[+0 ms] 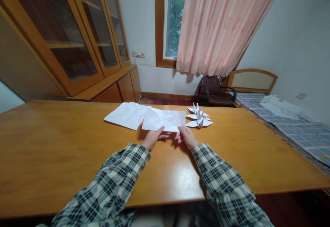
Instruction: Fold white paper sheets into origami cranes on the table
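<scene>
A creased white sheet of paper (165, 117) is held up a little above the table by its near edge. My left hand (154, 138) pinches that edge near the middle, thumb on top and fingers underneath. Farther right, my right hand (187, 137) grips the same edge close to the corner, its thumb also on top. Beside the held sheet on the left lies another white paper (126, 115), partly overlapped by it. Several folded white paper cranes (199, 122) stand in a row just right of the held sheet.
The wooden table (64, 158) spreads out on both sides of my arms. Behind it are a glass-door cabinet (85, 38), a pink curtain (216, 24) at the window and a brown armchair (212, 89). To the right is a bed (281, 123) with a checked cover.
</scene>
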{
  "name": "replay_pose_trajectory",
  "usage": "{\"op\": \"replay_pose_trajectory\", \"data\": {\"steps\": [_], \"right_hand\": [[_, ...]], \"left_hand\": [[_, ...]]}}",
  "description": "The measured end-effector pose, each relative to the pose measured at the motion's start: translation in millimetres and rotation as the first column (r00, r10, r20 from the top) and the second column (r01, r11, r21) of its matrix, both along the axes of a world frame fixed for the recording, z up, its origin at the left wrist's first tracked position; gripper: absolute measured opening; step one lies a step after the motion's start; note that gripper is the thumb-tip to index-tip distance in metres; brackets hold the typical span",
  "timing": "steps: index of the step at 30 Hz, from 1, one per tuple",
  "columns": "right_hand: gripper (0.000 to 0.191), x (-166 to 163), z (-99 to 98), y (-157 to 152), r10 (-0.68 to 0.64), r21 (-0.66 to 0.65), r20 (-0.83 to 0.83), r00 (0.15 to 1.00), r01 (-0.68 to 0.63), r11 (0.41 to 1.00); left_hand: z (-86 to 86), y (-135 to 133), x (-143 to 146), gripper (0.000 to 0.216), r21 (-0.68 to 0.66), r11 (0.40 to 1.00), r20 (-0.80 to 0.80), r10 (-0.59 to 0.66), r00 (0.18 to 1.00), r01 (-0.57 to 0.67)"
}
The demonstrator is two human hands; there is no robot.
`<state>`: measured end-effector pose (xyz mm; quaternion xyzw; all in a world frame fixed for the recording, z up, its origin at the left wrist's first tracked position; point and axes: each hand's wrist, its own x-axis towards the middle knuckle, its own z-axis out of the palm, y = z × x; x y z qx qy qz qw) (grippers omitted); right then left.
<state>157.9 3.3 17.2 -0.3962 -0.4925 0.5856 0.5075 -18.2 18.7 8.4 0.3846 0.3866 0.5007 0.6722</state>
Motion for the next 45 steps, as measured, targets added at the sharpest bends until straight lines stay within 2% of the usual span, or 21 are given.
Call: {"op": "replay_pose_trajectory", "data": {"steps": [4, 8, 11, 16, 23, 29, 33, 39, 45], "right_hand": [[0.040, -1, -0.3, -2, 0.013, 0.045, 0.098, 0.995, -0.018, 0.999], [0.038, 1, -1.2, 0, -0.017, 0.003, 0.017, 1.000, 0.017, 1.000], [0.052, 6, 1.1, 3, -0.123, 0.013, -0.036, 0.992, 0.124, 0.992], [0.061, 14, 4.9, 4, -0.245, 0.230, 0.033, 0.969, 0.231, 0.945], [0.062, 16, 0.5, 4, -0.328, 0.475, 0.299, 0.896, 0.159, 0.866], [0.073, 17, 6.8, 1, -0.394, 0.596, 0.331, 0.857, 0.133, 0.792], [0.063, 21, 7.8, 1, -0.377, 0.647, 0.402, 0.834, 0.032, 0.762], [0.030, 21, 3.7, 2, -0.357, 0.657, 0.491, 0.795, -0.069, 0.751], [0.025, 21, 0.5, 5, -0.355, 0.676, 0.498, 0.791, -0.098, 0.731]], "left_hand": [[-1.6, 2, 1, 0.026, -0.005, 1.000, -0.019, 0.025, 1.000, -0.025], [-1.5, 3, 0, 0.022, 0.014, 0.996, -0.046, 0.091, 0.995, -0.091], [-0.5, 5, -2, 0.018, 0.015, 0.990, -0.022, 0.141, 0.990, -0.140], [1.4, 8, -6, 0.018, 0.006, 0.985, 0.020, 0.174, 0.985, -0.174], [2.2, 8, -8, 0.020, 0.031, 0.981, 0.005, 0.193, 0.981, -0.193], [0.8, 9, -9, 0.015, 0.021, 0.982, -0.043, 0.189, 0.981, -0.188], [0.3, 10, -9, 0.015, 0.016, 0.981, -0.027, 0.195, 0.981, -0.194], [-2.2, 12, -10, 0.021, 0.000, 0.984, 0.000, 0.180, 0.984, -0.180], [3.2, 8, -8, 0.035, 0.019, 0.996, 0.005, 0.082, 0.997, -0.082]]}}
